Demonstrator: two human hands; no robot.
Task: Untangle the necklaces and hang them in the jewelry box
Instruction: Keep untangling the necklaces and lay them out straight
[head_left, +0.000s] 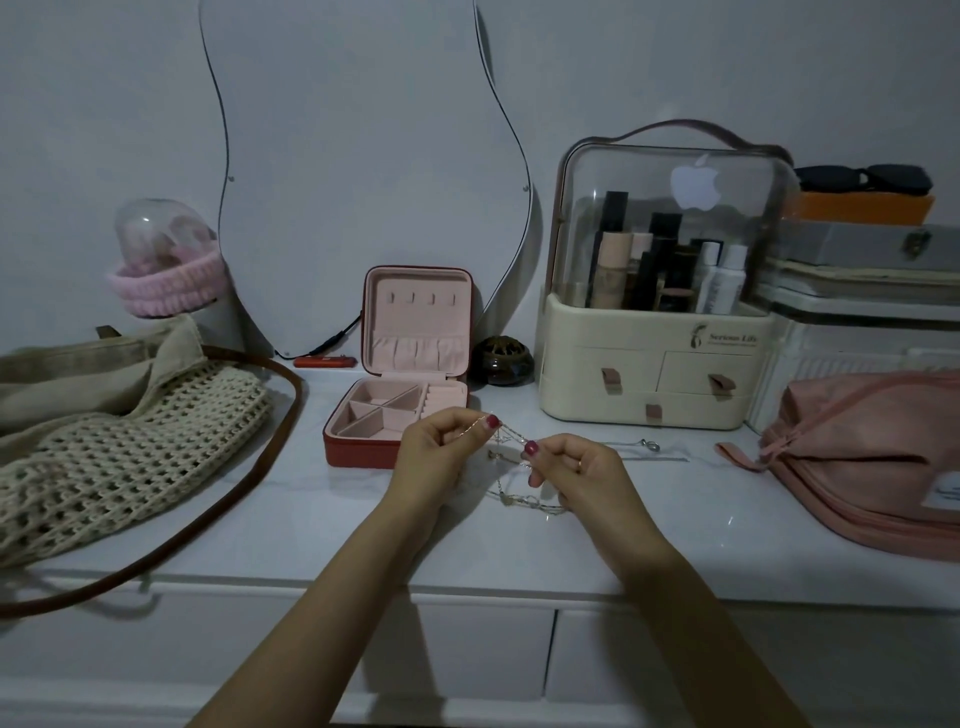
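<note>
Necklaces tangled, pinched between left hand and right hand fingertips, just near of open jewelry box, above white dresser top.

Thin shiny metal necklaces, matt velvety-lined jewelry box, glossy countertop
</note>
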